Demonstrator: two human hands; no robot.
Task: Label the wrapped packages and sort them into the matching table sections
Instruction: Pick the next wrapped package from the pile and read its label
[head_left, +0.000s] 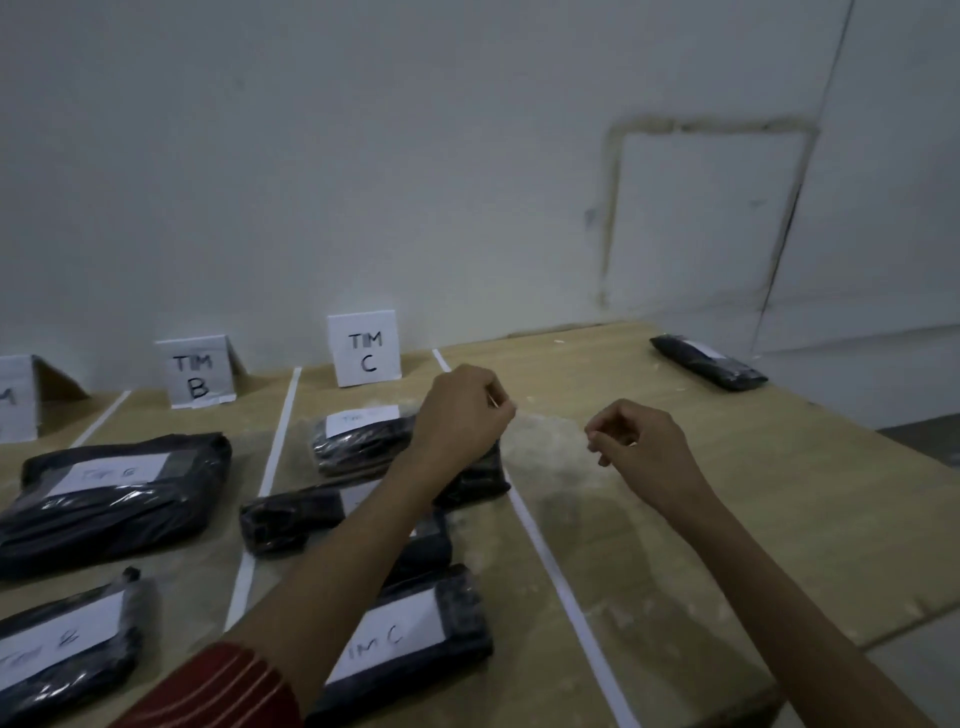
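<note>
Two bare hands hover over a wooden table (727, 493) in front of the TIM C sign (365, 351), a white card standing by the wall. The left hand (462, 418), just in front of the sign and slightly to its right, has its fingers curled, with thumb and forefinger pinching a thin pale strip (496, 399) (we cannot tell what it is made of). The right hand (641, 449), farther right of the sign, is also curled, fingertips drawn together; we cannot tell whether they hold anything.

Directly in front of the sign we count four black wrapped parcels. The nearest package (358, 444) carries a white label and is partly hidden by the left wrist. A second package (293, 517) lies in front of it, and a third package (423, 545) shows under the forearm. The front package (415, 639) bears a label reading "TIM C".

White tape lines (561, 571) on the tabletop bound this section on either side of the sign. Left of the sign, beyond one tape line, stands the TIM B sign (197, 371) with two labelled packages (114, 493) before it. Far to the right of the TIM C sign, near the wall, a lone package (709, 361) lies well apart from the rest. A red striped sleeve (223, 691) covers the upper left arm.
</note>
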